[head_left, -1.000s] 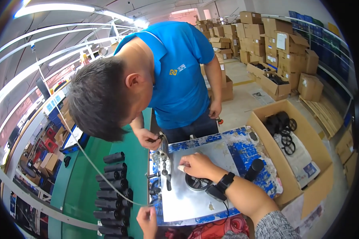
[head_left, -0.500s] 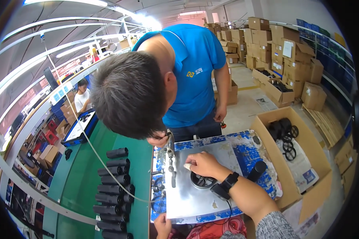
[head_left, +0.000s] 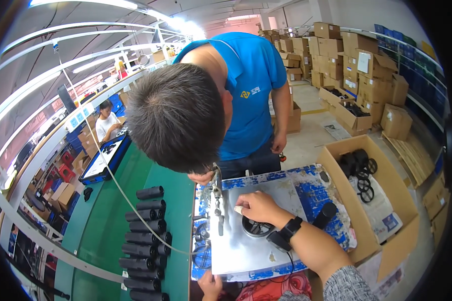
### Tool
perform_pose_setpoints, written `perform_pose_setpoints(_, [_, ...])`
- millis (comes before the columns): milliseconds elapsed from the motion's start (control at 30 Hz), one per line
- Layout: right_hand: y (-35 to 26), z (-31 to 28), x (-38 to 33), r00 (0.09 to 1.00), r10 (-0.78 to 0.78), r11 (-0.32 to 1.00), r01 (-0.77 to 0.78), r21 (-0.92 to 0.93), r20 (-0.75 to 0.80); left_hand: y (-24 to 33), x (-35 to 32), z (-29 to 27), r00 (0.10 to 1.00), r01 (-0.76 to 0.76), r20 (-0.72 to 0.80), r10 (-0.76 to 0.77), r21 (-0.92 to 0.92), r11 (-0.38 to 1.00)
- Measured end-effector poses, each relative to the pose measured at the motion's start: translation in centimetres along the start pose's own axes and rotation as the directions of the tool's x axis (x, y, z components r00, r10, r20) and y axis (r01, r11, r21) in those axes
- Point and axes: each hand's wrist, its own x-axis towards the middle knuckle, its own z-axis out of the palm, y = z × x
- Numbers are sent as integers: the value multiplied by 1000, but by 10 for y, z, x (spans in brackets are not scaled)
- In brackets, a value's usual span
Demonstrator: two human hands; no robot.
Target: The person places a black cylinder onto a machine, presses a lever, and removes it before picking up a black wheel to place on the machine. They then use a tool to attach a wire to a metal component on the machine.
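My right hand (head_left: 256,206) rests with curled fingers on the upper rim of a black round part (head_left: 256,229) that lies flat on a grey metal plate (head_left: 246,253). A black wrist strap (head_left: 288,232) with a cord sits on that wrist. My left hand (head_left: 210,284) is at the plate's front edge, mostly cut off by the picture's rim. A person in a blue shirt (head_left: 251,95) leans over the plate from the far side, one hand (head_left: 204,177) by an upright metal clamp (head_left: 218,200).
Rows of black cylinders (head_left: 144,236) lie on the green bench (head_left: 105,236) to the left. An open cardboard box (head_left: 381,200) with black ring parts stands on the right. A black cylinder (head_left: 325,214) lies right of the plate. Stacked cartons fill the background.
The person in blue has leaned further over the plate, head now closer. My right hand stays on the black round part. My left hand sits lower at the plate's front edge.
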Motion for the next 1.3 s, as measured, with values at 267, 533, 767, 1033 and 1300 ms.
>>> perform_pose_setpoints(267, [2, 1, 1, 1000, -15, 1000, 15, -2, -9, 0, 1, 1, 1000, 2, 4, -2, -4, 1000])
perform_pose_setpoints(533, [3, 1, -1, 1000, -27, 1000, 27, -7, -8, 3, 0, 0, 1000, -7, -2, 7, -7, 1000])
perform_pose_setpoints(767, [4, 2, 0, 999, -31, 999, 31, -8, -17, 6, 3, 0, 1000, -10, -10, 10, -11, 1000])
perform_pose_setpoints(1033, [3, 3, -1, 999, -33, 999, 32, -17, -19, 12, 6, 0, 999, -16, -29, 16, -7, 1000])
perform_pose_setpoints(1300, [3, 2, -1, 999, -47, 999, 47, -15, -20, 16, 7, -1, 999, -17, -46, 17, 1, 1000])
